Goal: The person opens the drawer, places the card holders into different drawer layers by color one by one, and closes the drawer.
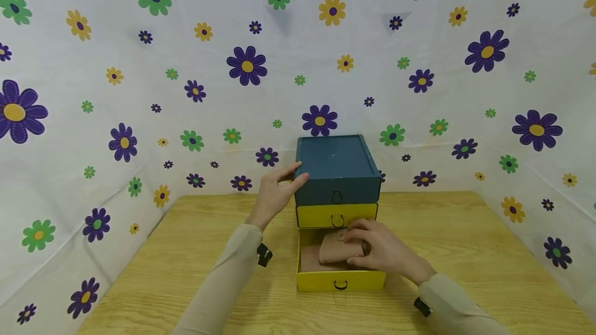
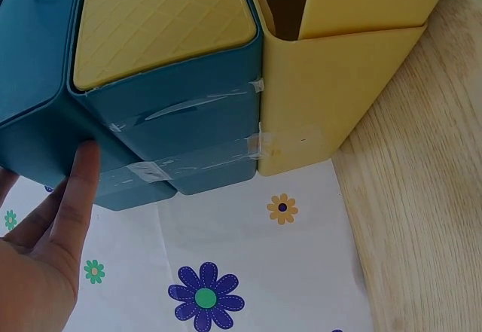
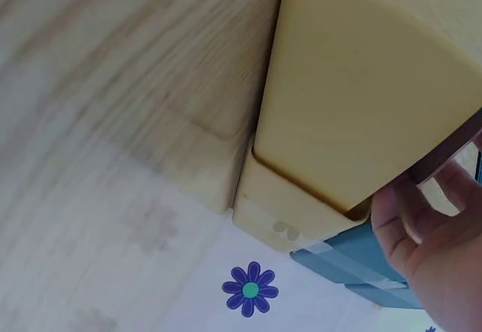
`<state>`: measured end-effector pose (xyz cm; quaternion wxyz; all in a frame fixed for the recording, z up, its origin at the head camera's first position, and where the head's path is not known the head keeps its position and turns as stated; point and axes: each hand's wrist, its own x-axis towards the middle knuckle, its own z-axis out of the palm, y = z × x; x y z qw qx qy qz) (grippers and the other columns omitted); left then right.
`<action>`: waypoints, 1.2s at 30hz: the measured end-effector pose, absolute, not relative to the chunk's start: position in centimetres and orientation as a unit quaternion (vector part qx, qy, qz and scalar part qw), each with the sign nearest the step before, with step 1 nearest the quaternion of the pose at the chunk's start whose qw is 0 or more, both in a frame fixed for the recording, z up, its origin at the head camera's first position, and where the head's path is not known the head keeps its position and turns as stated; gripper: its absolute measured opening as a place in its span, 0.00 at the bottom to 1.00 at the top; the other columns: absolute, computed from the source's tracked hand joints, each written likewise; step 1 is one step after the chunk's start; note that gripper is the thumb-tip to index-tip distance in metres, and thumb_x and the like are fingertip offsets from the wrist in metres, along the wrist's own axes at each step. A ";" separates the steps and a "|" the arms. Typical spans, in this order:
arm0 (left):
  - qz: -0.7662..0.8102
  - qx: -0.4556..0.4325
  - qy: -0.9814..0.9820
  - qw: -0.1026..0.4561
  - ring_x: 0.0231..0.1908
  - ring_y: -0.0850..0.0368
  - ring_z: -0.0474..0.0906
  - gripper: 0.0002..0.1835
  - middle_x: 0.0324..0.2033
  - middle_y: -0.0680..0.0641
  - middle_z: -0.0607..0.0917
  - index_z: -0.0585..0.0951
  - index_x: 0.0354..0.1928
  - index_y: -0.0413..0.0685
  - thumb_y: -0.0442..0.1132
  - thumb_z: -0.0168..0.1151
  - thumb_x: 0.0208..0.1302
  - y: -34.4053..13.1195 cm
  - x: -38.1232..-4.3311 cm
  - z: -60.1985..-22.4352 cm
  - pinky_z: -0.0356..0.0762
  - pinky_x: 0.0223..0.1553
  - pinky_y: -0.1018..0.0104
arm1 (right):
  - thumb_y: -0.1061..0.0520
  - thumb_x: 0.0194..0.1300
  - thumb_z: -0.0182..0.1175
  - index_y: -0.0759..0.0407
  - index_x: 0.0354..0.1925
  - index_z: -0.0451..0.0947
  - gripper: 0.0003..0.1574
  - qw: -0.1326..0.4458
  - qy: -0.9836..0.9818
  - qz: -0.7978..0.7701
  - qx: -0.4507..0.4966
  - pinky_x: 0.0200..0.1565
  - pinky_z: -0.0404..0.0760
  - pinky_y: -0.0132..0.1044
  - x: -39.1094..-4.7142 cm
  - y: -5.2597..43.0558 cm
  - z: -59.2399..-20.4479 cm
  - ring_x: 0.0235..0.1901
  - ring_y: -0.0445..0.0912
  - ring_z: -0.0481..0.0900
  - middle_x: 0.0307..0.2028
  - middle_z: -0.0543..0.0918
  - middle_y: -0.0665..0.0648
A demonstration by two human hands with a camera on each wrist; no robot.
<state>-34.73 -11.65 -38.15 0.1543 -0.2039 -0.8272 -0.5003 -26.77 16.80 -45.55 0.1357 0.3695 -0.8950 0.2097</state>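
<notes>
A small stacked drawer unit stands on the table, with a blue top drawer [image 1: 336, 190], a yellow middle drawer [image 1: 316, 216] and a yellow bottom drawer [image 1: 316, 282] pulled out. My left hand [image 1: 274, 195] touches the left side of the blue part, its fingers fairly straight. In the left wrist view, a fingertip rests against the blue casing [image 2: 45, 147]. Over the pulled-out drawer, my right hand [image 1: 382, 247] grips the right end of a pinkish-beige pouch [image 1: 337, 249] with a flap. Beneath the pouch lies another flat pinkish-beige piece [image 1: 309, 260], partly hidden.
The unit stands on a light wooden table [image 1: 186, 262] near its back edge. Behind and at both sides hangs a white cloth [image 1: 288, 102] printed with flowers. Clear tape [image 2: 151, 171] runs along the unit's side.
</notes>
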 end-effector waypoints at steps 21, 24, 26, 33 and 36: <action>-0.498 -0.202 -0.829 0.153 0.53 0.54 0.78 0.30 0.54 0.52 0.84 0.77 0.64 0.66 0.65 0.62 0.61 -11.7 -34.7 -38.2 0.79 0.55 0.52 | 0.41 0.51 0.74 0.50 0.43 0.86 0.23 0.232 -0.930 0.076 0.273 0.37 0.83 0.40 -25.8 16.8 -45.2 0.36 0.45 0.83 0.38 0.87 0.49; -0.497 -0.202 -0.830 0.151 0.53 0.55 0.78 0.30 0.55 0.52 0.83 0.77 0.64 0.66 0.65 0.62 0.61 -11.7 -34.7 -38.1 0.79 0.55 0.52 | 0.43 0.53 0.73 0.50 0.41 0.86 0.19 0.229 -0.930 0.081 0.276 0.36 0.84 0.40 -25.8 16.9 -45.2 0.35 0.44 0.83 0.36 0.87 0.48; -0.498 -0.202 -0.830 0.150 0.53 0.55 0.78 0.31 0.55 0.52 0.83 0.77 0.64 0.66 0.66 0.62 0.61 -11.7 -34.7 -38.1 0.79 0.55 0.52 | 0.44 0.54 0.73 0.50 0.40 0.86 0.16 0.229 -0.929 0.085 0.278 0.36 0.84 0.39 -25.7 16.9 -45.3 0.35 0.43 0.84 0.36 0.87 0.48; -0.500 -0.207 -0.826 0.155 0.52 0.53 0.79 0.30 0.54 0.50 0.84 0.77 0.64 0.63 0.64 0.62 0.61 -11.6 -34.7 -38.1 0.78 0.56 0.50 | 0.46 0.57 0.72 0.48 0.37 0.87 0.11 0.249 -0.919 0.099 0.290 0.34 0.83 0.37 -25.5 16.9 -45.2 0.33 0.41 0.83 0.34 0.87 0.46; -0.501 -0.209 -0.825 0.157 0.52 0.53 0.79 0.29 0.54 0.50 0.84 0.77 0.64 0.63 0.63 0.63 0.62 -11.7 -34.8 -38.1 0.78 0.56 0.49 | 0.47 0.57 0.72 0.48 0.37 0.87 0.10 0.256 -0.913 0.106 0.301 0.33 0.83 0.36 -25.4 16.7 -45.2 0.32 0.40 0.83 0.33 0.87 0.46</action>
